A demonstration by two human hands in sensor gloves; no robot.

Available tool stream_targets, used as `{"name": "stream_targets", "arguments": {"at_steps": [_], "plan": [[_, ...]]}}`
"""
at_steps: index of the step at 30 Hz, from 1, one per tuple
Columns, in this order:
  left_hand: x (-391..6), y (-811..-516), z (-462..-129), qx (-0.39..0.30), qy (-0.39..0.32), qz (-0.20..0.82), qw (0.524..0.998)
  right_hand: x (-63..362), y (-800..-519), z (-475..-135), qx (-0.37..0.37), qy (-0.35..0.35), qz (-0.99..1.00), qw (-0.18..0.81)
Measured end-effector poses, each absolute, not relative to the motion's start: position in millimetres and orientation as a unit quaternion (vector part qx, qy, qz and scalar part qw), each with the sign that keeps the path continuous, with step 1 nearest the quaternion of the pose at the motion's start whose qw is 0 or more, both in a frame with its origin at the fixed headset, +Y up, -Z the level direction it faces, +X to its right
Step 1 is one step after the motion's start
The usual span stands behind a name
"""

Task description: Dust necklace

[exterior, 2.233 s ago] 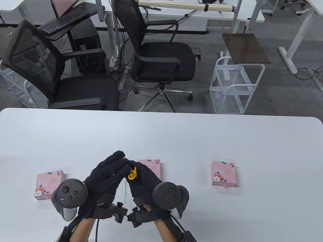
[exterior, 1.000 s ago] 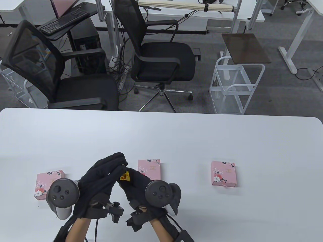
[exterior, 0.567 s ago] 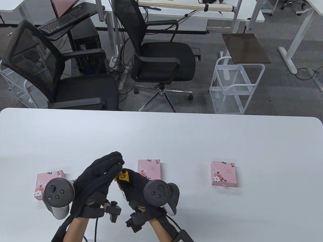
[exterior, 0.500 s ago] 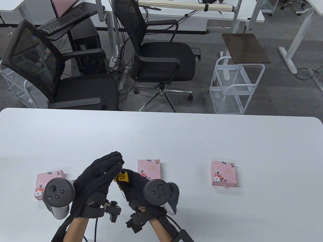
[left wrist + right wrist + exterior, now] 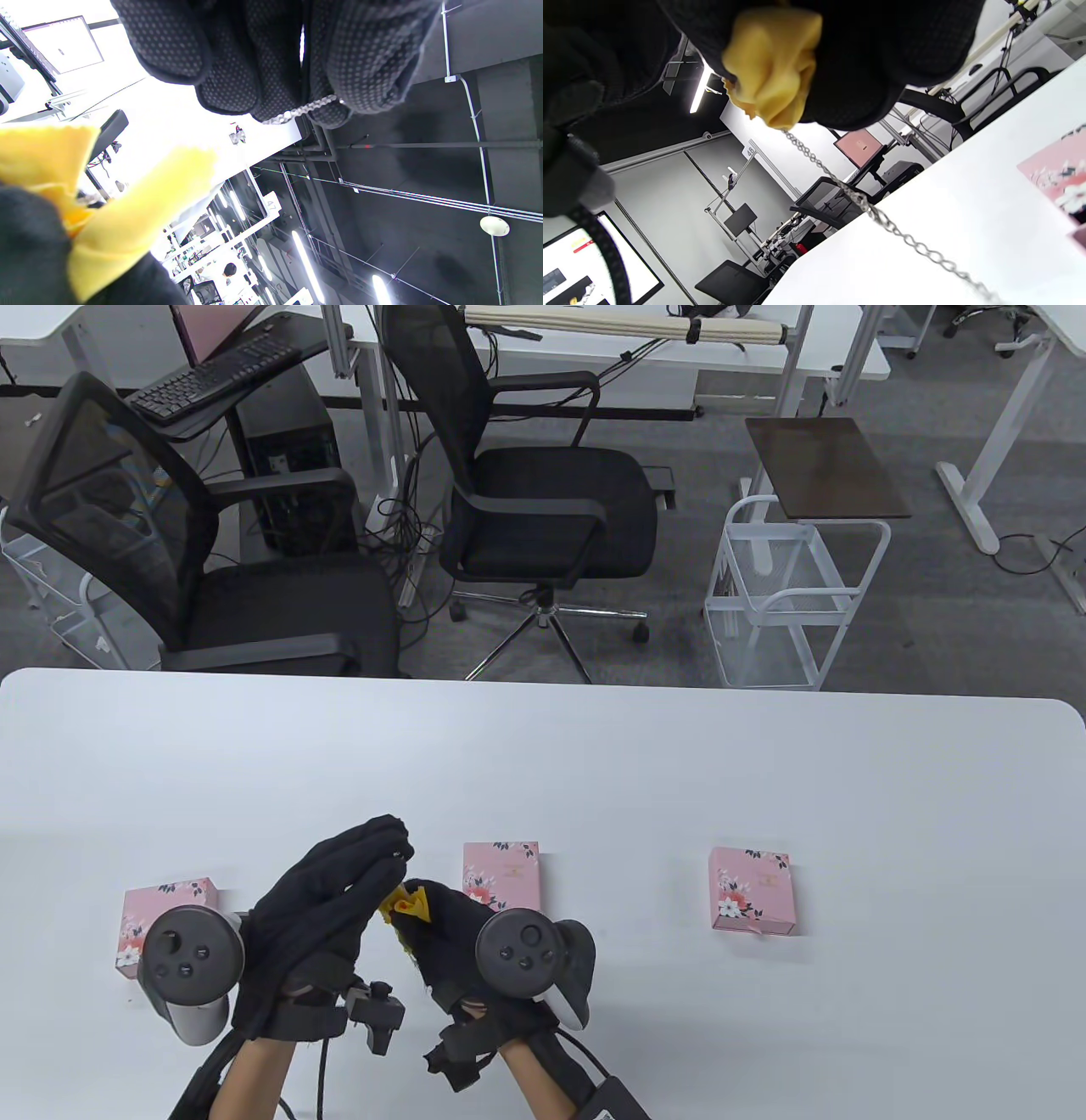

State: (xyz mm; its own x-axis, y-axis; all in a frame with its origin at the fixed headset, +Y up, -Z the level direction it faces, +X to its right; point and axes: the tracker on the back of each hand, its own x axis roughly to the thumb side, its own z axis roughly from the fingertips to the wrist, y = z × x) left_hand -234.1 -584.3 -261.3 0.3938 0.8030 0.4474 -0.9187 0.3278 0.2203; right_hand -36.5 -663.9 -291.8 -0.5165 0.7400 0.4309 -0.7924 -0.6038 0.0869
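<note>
My left hand (image 5: 339, 891) and right hand (image 5: 441, 925) are raised together above the white table (image 5: 594, 763). My left hand pinches a thin silver necklace chain (image 5: 297, 113) between its fingertips. My right hand grips a bunched yellow cloth (image 5: 407, 904) that is closed around the chain. In the right wrist view the chain (image 5: 865, 203) hangs out of the cloth (image 5: 772, 63) and runs down toward the table. In the left wrist view the cloth (image 5: 127, 212) shows at the lower left, below my fingers (image 5: 237, 55).
Three pink floral boxes lie on the table: one at the left (image 5: 165, 912) beside my left tracker, one in the middle (image 5: 502, 875) just behind my right hand, one at the right (image 5: 751, 891). Office chairs and a white wire cart (image 5: 789, 602) stand beyond the far edge.
Both hands have drifted slightly left and down together. The right hand with the yellow cloth has slid along the chain, and the hanging chain end shows less.
</note>
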Motion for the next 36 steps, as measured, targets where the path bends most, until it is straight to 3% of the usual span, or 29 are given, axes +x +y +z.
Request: {"name": "stream_targets", "arguments": {"at_steps": [4,8,24,36], "plan": [[-234,-585,-261,0.225,-0.124,0.538,0.803,-37,-665,-292,0.22,-0.071,0.884,0.407],[-233,-585,-261,0.222,-0.127,0.544,0.799,-38,-671,-293,0.205,-0.055,0.871,0.443],[-235,-583,-261,0.215,-0.135,0.553,0.793,-43,-678,-294,0.213,-0.04,0.892,0.396],[-239,-582,-261,0.219,-0.135,0.563,0.785,-45,-688,-297,0.201,-0.025,0.887,0.414]]}}
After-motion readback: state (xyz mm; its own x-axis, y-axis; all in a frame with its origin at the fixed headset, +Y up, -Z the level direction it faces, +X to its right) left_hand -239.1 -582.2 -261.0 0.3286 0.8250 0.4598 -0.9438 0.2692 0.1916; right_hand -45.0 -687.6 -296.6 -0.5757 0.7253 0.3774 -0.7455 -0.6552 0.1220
